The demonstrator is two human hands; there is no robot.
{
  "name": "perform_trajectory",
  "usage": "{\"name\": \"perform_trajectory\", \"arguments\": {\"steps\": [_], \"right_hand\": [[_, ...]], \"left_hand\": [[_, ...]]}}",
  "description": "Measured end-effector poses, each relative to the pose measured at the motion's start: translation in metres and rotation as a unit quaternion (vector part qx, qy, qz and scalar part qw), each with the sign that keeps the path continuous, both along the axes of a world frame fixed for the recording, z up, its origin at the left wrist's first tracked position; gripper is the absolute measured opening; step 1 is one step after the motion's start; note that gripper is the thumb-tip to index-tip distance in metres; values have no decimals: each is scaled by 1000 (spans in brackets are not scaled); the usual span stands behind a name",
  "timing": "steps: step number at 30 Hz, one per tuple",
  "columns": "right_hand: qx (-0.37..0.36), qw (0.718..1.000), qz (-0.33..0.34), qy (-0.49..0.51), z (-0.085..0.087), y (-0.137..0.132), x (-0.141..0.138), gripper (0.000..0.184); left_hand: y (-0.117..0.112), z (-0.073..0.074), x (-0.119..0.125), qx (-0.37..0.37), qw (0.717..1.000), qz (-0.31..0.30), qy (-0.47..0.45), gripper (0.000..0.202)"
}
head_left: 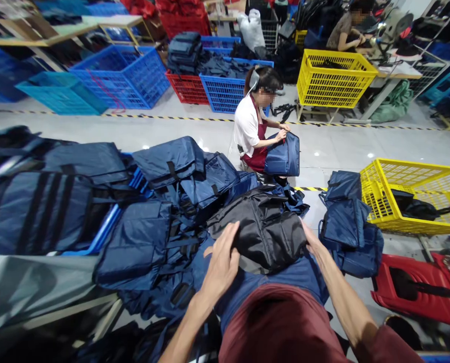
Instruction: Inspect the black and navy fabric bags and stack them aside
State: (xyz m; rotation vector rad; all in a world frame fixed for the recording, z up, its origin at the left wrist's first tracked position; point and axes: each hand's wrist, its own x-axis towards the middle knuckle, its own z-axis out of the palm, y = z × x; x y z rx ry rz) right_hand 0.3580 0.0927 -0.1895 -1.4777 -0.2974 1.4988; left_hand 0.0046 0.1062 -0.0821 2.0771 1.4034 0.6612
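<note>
A black bag (262, 229), its fabric creased, lies across my blue-trousered lap. My left hand (221, 259) rests against its left side with the fingers stretched out and the thumb apart. At the opposite edge, my right hand (312, 241) holds the bag's side, some fingertips hidden by the fabric. Close to my left lies a navy backpack (134, 244) on a heap of similar bags and straps. Just beyond the black bag, dark blue straps (296, 199) hang loose.
A seated co-worker (249, 126) in front handles a navy bag (283, 156). To the right stand stacked navy bags (343, 217), a yellow crate (406, 224) and a red plastic chair (421, 287). More navy backpacks (36, 212) fill the left. Blue crates (122, 75) line the far aisle.
</note>
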Motion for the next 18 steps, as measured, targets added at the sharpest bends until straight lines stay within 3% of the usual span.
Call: {"name": "perform_trajectory", "arguments": {"steps": [2, 5, 11, 14, 18], "right_hand": [[-8, 1000, -5, 1, 9, 0, -20, 47], [23, 999, -25, -3, 25, -13, -33, 47], [49, 992, -116, -20, 69, -32, -11, 71], [60, 997, -49, 15, 80, -47, -13, 59], [9, 994, 37, 103, 74, -72, -45, 50]], "left_hand": [[-18, 18, 25, -27, 999, 5, -41, 67], [-37, 33, 50, -32, 998, 21, -53, 83], [-51, 52, 57, 11, 998, 47, -36, 105], [-48, 47, 55, 87, 993, 75, -3, 90], [-36, 29, 35, 185, 982, 2, -25, 64]]}}
